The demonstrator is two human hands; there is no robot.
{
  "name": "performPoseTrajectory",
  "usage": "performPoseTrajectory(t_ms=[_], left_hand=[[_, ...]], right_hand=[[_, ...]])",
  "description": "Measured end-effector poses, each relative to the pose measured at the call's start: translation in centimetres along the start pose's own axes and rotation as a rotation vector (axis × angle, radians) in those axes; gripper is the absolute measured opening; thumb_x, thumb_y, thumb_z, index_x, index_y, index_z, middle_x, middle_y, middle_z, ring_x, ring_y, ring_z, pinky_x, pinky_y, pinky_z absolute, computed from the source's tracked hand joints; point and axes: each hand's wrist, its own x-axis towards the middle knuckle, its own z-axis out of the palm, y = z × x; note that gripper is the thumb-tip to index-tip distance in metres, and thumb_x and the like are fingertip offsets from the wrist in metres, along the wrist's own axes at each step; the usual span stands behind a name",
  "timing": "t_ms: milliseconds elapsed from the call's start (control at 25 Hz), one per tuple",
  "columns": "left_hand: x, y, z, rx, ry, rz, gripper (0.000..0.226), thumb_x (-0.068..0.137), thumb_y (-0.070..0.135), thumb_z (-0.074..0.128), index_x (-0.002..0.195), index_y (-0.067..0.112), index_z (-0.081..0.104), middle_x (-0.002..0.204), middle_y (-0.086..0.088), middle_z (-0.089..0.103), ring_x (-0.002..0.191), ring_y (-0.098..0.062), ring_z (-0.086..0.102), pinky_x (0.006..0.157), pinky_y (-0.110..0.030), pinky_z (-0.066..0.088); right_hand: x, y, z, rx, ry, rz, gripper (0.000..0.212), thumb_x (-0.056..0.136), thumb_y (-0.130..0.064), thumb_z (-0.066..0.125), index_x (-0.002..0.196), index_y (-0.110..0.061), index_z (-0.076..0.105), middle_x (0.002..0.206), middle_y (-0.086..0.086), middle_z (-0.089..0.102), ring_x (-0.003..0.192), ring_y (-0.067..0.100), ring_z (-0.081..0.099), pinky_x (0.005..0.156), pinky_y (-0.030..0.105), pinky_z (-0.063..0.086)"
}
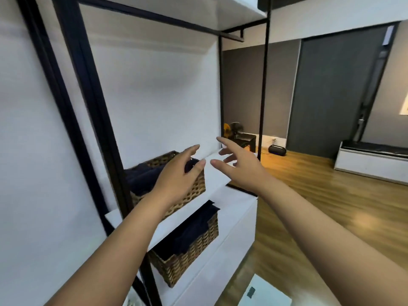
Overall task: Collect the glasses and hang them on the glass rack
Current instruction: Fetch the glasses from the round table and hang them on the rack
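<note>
Even, soft indoor light; a warm yellow glow pools on the glossy wooden plank floor (309, 195). The black metal shelf frame (88, 102) bows from wide-angle distortion, and motion blur smears the whole picture, worst at the edges

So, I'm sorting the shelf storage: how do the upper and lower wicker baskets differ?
The upper basket sits on the higher white shelf, partly behind the left hand; the lower basket sits one shelf down, in full view. The lower basket's dark cloth sticks up past its rim; the upper basket's cloth lies lower. Both are brown woven wicker holding dark fabric.
</note>
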Motion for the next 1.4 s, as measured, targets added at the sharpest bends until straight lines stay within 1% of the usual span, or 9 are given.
performPoseTrajectory(t_ms=[160, 280, 560, 680, 920, 1040, 1160, 1280, 1400], left_hand=[[5.0, 1.4, 7.0, -0.055, -0.115, 0.08, 0.054, 0.1, 0.063, 0.048, 0.151, 0.048, 0.04, 0.157, 0.018, 0.045, 0.14, -0.007, 0.045, 0.111, -0.035, 0.041], [8.9, 2.1, 12.4, -0.11, -0.207, 0.165, 0.058, 0.1, 0.063, 0.048, 0.154, 0.046, 0.038, 0.159, 0.016, 0.043, 0.143, -0.008, 0.043, 0.112, -0.036, 0.039], [17.3, 6.9, 24.6, -0.304, -0.436, 0.395, 0.059, 0.099, 0.062, 0.051, 0.155, 0.044, 0.04, 0.156, 0.016, 0.047, 0.141, -0.008, 0.046, 0.112, -0.038, 0.041], [18.7, 11.0, 30.3, -0.394, -0.557, 0.5, 0.059, 0.099, 0.06, 0.052, 0.155, 0.043, 0.04, 0.156, 0.015, 0.047, 0.141, -0.009, 0.045, 0.114, -0.045, 0.041], [18.2, 21.1, 39.6, -0.507, -0.723, 0.706, 0.057, 0.1, 0.059, 0.052, 0.153, 0.043, 0.041, 0.156, 0.011, 0.049, 0.14, -0.012, 0.047, 0.114, -0.048, 0.041], [17.6, 26.3, 43.7, -0.557, -0.779, 0.781, 0.062, 0.095, 0.067, 0.048, 0.153, 0.047, 0.039, 0.154, 0.012, 0.05, 0.139, -0.012, 0.049, 0.111, -0.045, 0.044], [16.9, 31.5, 48.0, -0.594, -0.828, 0.834, 0.065, 0.092, 0.072, 0.045, 0.152, 0.05, 0.038, 0.15, 0.018, 0.051, 0.133, -0.01, 0.051, 0.107, -0.043, 0.046], [16.4, 37.0, 52.2, -0.624, -0.869, 0.876, 0.071, 0.087, 0.078, 0.04, 0.152, 0.052, 0.036, 0.155, 0.016, 0.048, 0.136, -0.009, 0.048, 0.105, -0.038, 0.045], [15.7, 43.0, 56.5, -0.698, -0.895, 0.913, 0.066, 0.091, 0.074, 0.043, 0.152, 0.051, 0.037, 0.155, 0.016, 0.047, 0.14, -0.008, 0.045, 0.107, -0.037, 0.041]], right_hand=[[-1.0, 5.4, -4.8, -0.106, 0.123, 0.125, 0.077, 0.092, -0.063, 0.068, 0.159, -0.045, 0.034, 0.134, -0.012, 0.064, 0.11, 0.008, 0.064, 0.082, 0.025, 0.053], [-1.8, 9.0, -8.4, -0.173, 0.219, 0.203, 0.077, 0.092, -0.061, 0.068, 0.16, -0.044, 0.034, 0.132, -0.01, 0.065, 0.11, 0.01, 0.064, 0.079, 0.023, 0.05], [-5.8, 14.2, -18.0, -0.301, 0.518, 0.428, 0.078, 0.089, -0.067, 0.067, 0.158, -0.047, 0.037, 0.129, -0.016, 0.063, 0.114, 0.004, 0.061, 0.09, 0.029, 0.052], [-9.4, 15.4, -21.9, -0.368, 0.641, 0.531, 0.082, 0.084, -0.075, 0.062, 0.157, -0.051, 0.034, 0.13, -0.018, 0.061, 0.114, 0.001, 0.059, 0.093, 0.031, 0.053], [-16.1, 16.3, -29.1, -0.492, 0.832, 0.674, 0.078, 0.093, -0.059, 0.069, 0.161, -0.04, 0.036, 0.129, -0.012, 0.061, 0.117, 0.009, 0.06, 0.093, 0.031, 0.055], [-19.0, 16.7, -33.1, -0.554, 0.897, 0.709, 0.077, 0.094, -0.056, 0.07, 0.161, -0.037, 0.037, 0.125, -0.012, 0.06, 0.114, 0.01, 0.061, 0.089, 0.028, 0.054], [-21.9, 17.7, -37.2, -0.58, 0.949, 0.738, 0.077, 0.094, -0.057, 0.07, 0.161, -0.037, 0.037, 0.136, -0.002, 0.062, 0.116, 0.014, 0.062, 0.094, 0.035, 0.056], [-24.6, 19.0, -41.9, -0.626, 0.974, 0.765, 0.077, 0.094, -0.059, 0.069, 0.161, -0.039, 0.036, 0.14, -0.001, 0.062, 0.117, 0.013, 0.062, 0.094, 0.033, 0.054], [-27.7, 20.0, -47.5, -0.678, 1.002, 0.802, 0.076, 0.093, -0.062, 0.068, 0.16, -0.042, 0.036, 0.138, -0.003, 0.064, 0.114, 0.011, 0.064, 0.095, 0.036, 0.056]])
